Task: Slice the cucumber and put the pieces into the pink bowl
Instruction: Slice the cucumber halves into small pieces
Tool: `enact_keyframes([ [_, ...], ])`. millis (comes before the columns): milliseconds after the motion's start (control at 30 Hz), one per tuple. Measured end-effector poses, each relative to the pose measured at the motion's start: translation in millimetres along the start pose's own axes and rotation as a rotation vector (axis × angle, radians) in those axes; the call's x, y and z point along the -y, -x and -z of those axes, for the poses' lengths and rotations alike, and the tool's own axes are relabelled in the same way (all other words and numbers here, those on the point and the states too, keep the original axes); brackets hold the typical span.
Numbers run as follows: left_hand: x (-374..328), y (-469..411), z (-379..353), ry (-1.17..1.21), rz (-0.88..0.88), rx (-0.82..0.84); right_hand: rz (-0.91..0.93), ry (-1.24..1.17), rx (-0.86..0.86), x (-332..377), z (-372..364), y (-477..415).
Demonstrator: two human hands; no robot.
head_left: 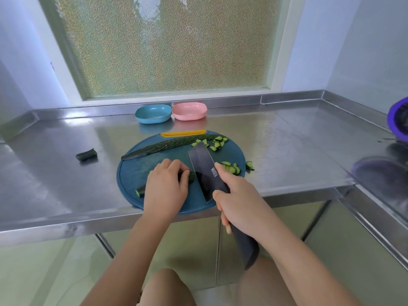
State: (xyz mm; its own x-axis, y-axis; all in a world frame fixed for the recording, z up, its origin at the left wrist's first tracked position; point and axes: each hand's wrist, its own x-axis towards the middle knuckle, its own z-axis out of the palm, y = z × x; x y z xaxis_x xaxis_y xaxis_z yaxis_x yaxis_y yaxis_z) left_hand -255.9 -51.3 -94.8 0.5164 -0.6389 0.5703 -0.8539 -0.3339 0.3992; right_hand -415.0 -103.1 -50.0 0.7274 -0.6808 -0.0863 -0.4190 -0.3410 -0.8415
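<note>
Midway, I judged: my left hand (165, 188) clutched a cucumber strip (140, 191) on the board (136, 168), my right hand (238, 204) gripped the knife (203, 166); pieces (217, 143) lay there, and the pink bowl (189, 111) beyond looked empty.

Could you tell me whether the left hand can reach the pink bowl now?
Probably yes: only a low cucumber half lies between the left hand and the pink bowl, though that hand is holding a cucumber piece.
</note>
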Motion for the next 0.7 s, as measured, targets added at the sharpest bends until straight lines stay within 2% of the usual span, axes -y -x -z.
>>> enact_keyframes([
  [700,-0.6,-1.2,0.7,-0.005,-0.033,-0.008,-0.003,0.039,0.014,2.4,-3.4,-5.2],
])
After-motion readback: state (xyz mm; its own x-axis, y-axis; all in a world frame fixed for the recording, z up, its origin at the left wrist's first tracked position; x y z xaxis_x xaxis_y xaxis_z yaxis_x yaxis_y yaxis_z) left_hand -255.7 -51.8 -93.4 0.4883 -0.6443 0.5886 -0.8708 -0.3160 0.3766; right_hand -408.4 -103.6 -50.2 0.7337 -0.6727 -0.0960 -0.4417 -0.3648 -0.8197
